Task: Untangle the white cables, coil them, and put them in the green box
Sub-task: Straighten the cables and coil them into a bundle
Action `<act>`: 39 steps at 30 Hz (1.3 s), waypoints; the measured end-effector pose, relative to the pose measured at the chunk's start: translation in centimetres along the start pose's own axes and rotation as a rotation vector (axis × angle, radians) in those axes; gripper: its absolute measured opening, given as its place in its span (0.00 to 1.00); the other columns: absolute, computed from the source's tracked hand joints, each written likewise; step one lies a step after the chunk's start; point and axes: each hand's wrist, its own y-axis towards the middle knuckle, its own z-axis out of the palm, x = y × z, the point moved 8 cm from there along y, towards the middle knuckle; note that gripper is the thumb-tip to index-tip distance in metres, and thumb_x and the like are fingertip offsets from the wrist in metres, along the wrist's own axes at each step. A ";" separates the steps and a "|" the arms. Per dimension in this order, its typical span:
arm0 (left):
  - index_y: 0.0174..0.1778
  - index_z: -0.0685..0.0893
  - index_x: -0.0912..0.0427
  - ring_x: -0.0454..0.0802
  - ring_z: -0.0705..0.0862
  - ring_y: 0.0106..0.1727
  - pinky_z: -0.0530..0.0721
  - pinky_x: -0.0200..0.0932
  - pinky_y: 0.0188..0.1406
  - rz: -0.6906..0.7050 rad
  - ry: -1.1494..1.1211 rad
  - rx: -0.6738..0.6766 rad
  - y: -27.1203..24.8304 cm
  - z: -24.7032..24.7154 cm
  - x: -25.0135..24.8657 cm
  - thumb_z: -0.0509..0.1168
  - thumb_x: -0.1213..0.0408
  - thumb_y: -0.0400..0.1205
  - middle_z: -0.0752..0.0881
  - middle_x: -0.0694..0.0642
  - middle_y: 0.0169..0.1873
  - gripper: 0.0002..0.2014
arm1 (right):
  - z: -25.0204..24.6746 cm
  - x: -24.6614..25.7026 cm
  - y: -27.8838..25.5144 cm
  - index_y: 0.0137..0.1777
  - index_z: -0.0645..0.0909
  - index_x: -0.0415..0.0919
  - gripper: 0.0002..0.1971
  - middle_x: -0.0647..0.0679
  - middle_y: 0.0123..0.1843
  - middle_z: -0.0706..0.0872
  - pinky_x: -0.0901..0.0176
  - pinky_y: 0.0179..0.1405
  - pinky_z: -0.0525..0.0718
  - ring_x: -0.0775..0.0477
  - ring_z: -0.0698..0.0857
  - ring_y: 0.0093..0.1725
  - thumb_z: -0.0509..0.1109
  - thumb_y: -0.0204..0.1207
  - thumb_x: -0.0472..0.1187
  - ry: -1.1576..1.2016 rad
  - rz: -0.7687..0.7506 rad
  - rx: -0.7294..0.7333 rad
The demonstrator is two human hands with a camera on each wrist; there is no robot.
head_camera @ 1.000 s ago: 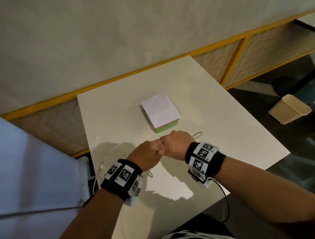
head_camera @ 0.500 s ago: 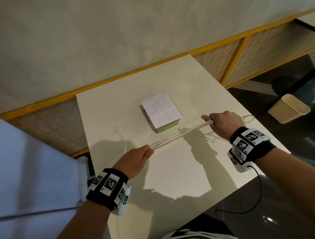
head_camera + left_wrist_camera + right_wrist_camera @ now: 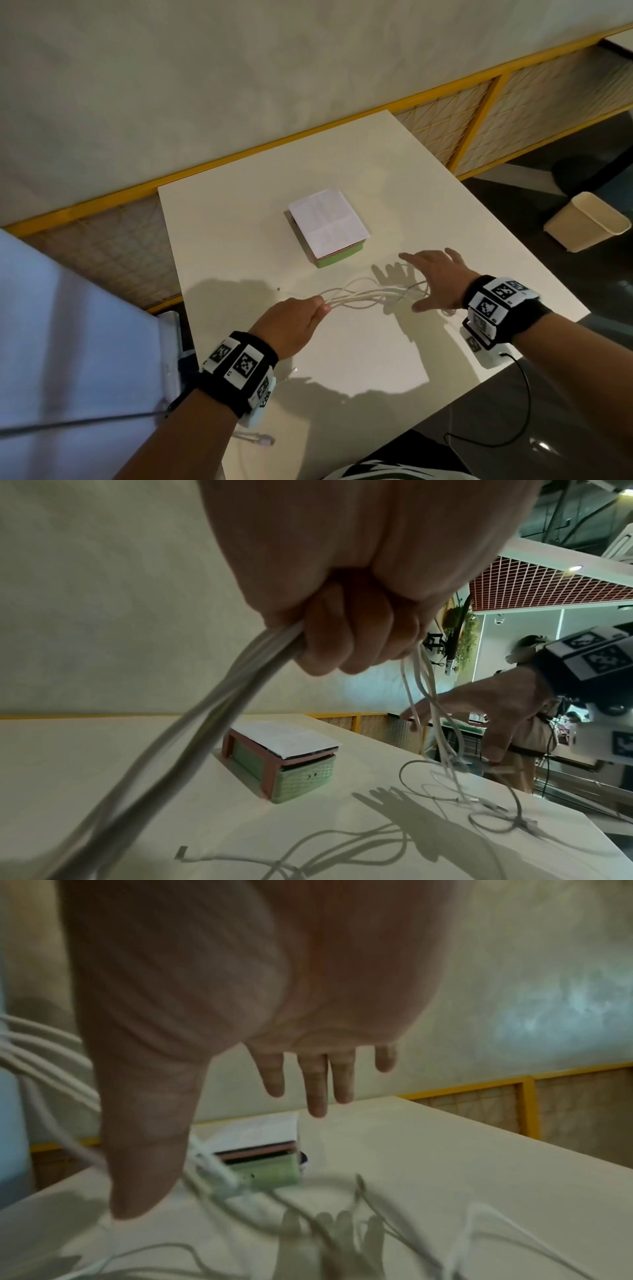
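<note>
Above the white table (image 3: 359,356), your left hand (image 3: 291,322) is gripping the white cables (image 3: 370,295) in a closed fist, the bundle trailing rightward. Behind them, the green box (image 3: 337,257) is sitting mid-table under a folded sheet (image 3: 329,221) with print too small to read. Your right hand (image 3: 435,279) is hovering with fingers spread near the table's right edge, holding nothing.
</note>
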 end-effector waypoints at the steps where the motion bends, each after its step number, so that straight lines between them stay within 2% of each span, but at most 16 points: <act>1: 0.51 0.76 0.60 0.64 0.82 0.42 0.69 0.46 0.37 0.000 0.004 0.003 0.0 -0.1 0.0 0.44 0.51 0.89 0.86 0.63 0.40 0.19 | -0.8 1.1 -0.2 0.81 0.45 0.54 0.56 0.48 0.81 0.61 0.39 0.81 0.46 0.45 0.57 0.82 0.76 0.60 0.63 -0.014 -0.036 -0.029; 4: 0.46 0.73 0.58 0.65 0.80 0.40 0.70 0.47 0.37 0.002 -0.001 0.013 0.2 -0.2 -0.1 0.45 0.52 0.89 0.84 0.62 0.37 0.17 | -3.4 6.6 -1.0 0.82 0.44 0.51 0.59 0.44 0.82 0.59 0.43 0.81 0.54 0.42 0.58 0.81 0.79 0.58 0.61 0.095 -0.278 -0.154; 7: 0.45 0.73 0.59 0.64 0.79 0.39 0.73 0.49 0.39 0.033 -0.022 -0.029 0.6 -0.9 -0.7 0.46 0.52 0.88 0.83 0.63 0.37 0.17 | -4.1 12.9 -1.6 0.81 0.51 0.47 0.49 0.43 0.78 0.68 0.51 0.76 0.66 0.43 0.67 0.76 0.77 0.65 0.48 0.247 -0.478 -0.130; 9: 0.49 0.78 0.62 0.62 0.80 0.39 0.73 0.47 0.38 0.055 -0.055 -0.077 1.0 -1.7 -0.8 0.47 0.53 0.88 0.85 0.65 0.40 0.19 | -4.2 15.4 -1.4 0.79 0.58 0.44 0.35 0.40 0.69 0.79 0.54 0.62 0.74 0.41 0.77 0.67 0.68 0.74 0.42 0.306 -0.455 -0.080; 11: 0.52 0.79 0.62 0.60 0.78 0.37 0.74 0.48 0.39 0.049 -0.143 -0.102 1.4 -2.7 -0.5 0.48 0.49 0.87 0.85 0.64 0.37 0.21 | -5.3 16.2 -1.1 0.66 0.72 0.40 0.17 0.38 0.54 0.86 0.54 0.44 0.75 0.35 0.84 0.54 0.60 0.79 0.43 0.280 -0.388 -0.188; 13: 0.51 0.81 0.56 0.59 0.79 0.38 0.78 0.50 0.43 0.021 -0.196 -0.091 1.5 -3.5 -0.4 0.48 0.44 0.83 0.82 0.57 0.33 0.22 | -6.3 16.6 -1.1 0.52 0.77 0.40 0.12 0.39 0.47 0.87 0.53 0.37 0.74 0.33 0.85 0.47 0.57 0.78 0.46 0.103 -0.323 -0.311; 15: 0.37 0.77 0.47 0.56 0.79 0.39 0.79 0.49 0.45 -0.017 -0.234 -0.097 1.6 -3.9 -0.3 0.55 0.45 0.82 0.79 0.52 0.31 0.14 | -6.6 16.8 -0.9 0.47 0.79 0.41 0.12 0.40 0.47 0.87 0.53 0.37 0.75 0.33 0.85 0.47 0.57 0.77 0.46 -0.021 -0.293 -0.315; 18: 0.25 0.69 0.48 0.49 0.76 0.30 0.73 0.41 0.32 -0.100 -0.237 -0.130 1.1 -4.4 1.7 0.65 0.48 0.79 0.76 0.47 0.24 0.19 | -7.6 14.9 -0.8 0.53 0.82 0.44 0.15 0.39 0.51 0.87 0.51 0.41 0.76 0.33 0.85 0.52 0.56 0.80 0.51 0.003 -0.220 -0.334; 20: 0.25 0.68 0.52 0.50 0.73 0.28 0.67 0.43 0.28 -0.124 -0.176 -0.120 0.2 -4.2 4.4 0.62 0.46 0.81 0.73 0.48 0.22 0.22 | -8.4 11.3 -0.6 0.54 0.82 0.48 0.20 0.37 0.52 0.88 0.51 0.43 0.77 0.32 0.85 0.52 0.53 0.81 0.58 0.034 -0.100 -0.371; 23: 0.26 0.67 0.53 0.46 0.71 0.25 0.65 0.46 0.29 -0.165 -0.178 -0.121 -1.4 -3.1 8.6 0.60 0.47 0.83 0.71 0.49 0.22 0.22 | -9.1 5.5 -0.7 0.50 0.83 0.46 0.23 0.35 0.49 0.87 0.50 0.45 0.78 0.31 0.85 0.49 0.51 0.81 0.60 0.076 0.063 -0.393; 26: 0.26 0.67 0.54 0.47 0.70 0.26 0.65 0.43 0.29 -0.189 -0.254 -0.157 -2.1 -2.1 10.1 0.59 0.51 0.85 0.69 0.49 0.22 0.21 | -9.2 1.7 -0.8 0.43 0.83 0.43 0.29 0.35 0.45 0.87 0.49 0.42 0.77 0.31 0.84 0.46 0.48 0.80 0.63 0.088 0.168 -0.424; 28: 0.28 0.70 0.58 0.45 0.70 0.25 0.65 0.38 0.27 -0.155 -0.300 -0.164 -1.8 -1.9 9.4 0.57 0.42 0.82 0.69 0.49 0.23 0.24 | -8.1 0.3 -0.5 0.43 0.83 0.42 0.30 0.35 0.45 0.87 0.49 0.42 0.77 0.31 0.84 0.46 0.47 0.80 0.63 0.095 0.209 -0.408; 30: 0.29 0.69 0.57 0.42 0.69 0.24 0.66 0.37 0.28 -0.106 -0.355 -0.186 -1.3 -2.3 8.0 0.52 0.35 0.73 0.69 0.48 0.23 0.26 | -6.6 -0.8 0.2 0.45 0.84 0.42 0.30 0.34 0.47 0.87 0.49 0.44 0.77 0.31 0.84 0.47 0.47 0.80 0.62 0.123 0.251 -0.378; 33: 0.30 0.67 0.53 0.40 0.67 0.24 0.67 0.38 0.31 -0.068 -0.485 -0.162 -1.4 -1.8 6.7 0.48 0.33 0.72 0.69 0.47 0.25 0.24 | -4.3 -2.2 1.0 0.46 0.83 0.42 0.30 0.36 0.49 0.87 0.50 0.43 0.77 0.33 0.84 0.48 0.47 0.81 0.63 0.132 0.299 -0.298; 36: 0.31 0.67 0.52 0.45 0.68 0.27 0.68 0.44 0.34 -0.092 -0.414 -0.132 -1.6 -1.0 6.5 0.50 0.41 0.83 0.70 0.49 0.26 0.21 | -2.1 -2.8 1.5 0.42 0.80 0.43 0.26 0.37 0.49 0.87 0.51 0.43 0.75 0.33 0.84 0.49 0.49 0.80 0.62 0.125 0.305 -0.204; 39: 0.31 0.67 0.54 0.48 0.69 0.27 0.67 0.44 0.32 -0.103 -0.343 -0.145 -1.5 -1.0 6.1 0.52 0.52 0.87 0.71 0.50 0.24 0.19 | -0.6 -2.7 1.9 0.30 0.70 0.46 0.23 0.37 0.41 0.84 0.53 0.41 0.74 0.35 0.80 0.41 0.55 0.79 0.62 0.181 0.249 -0.163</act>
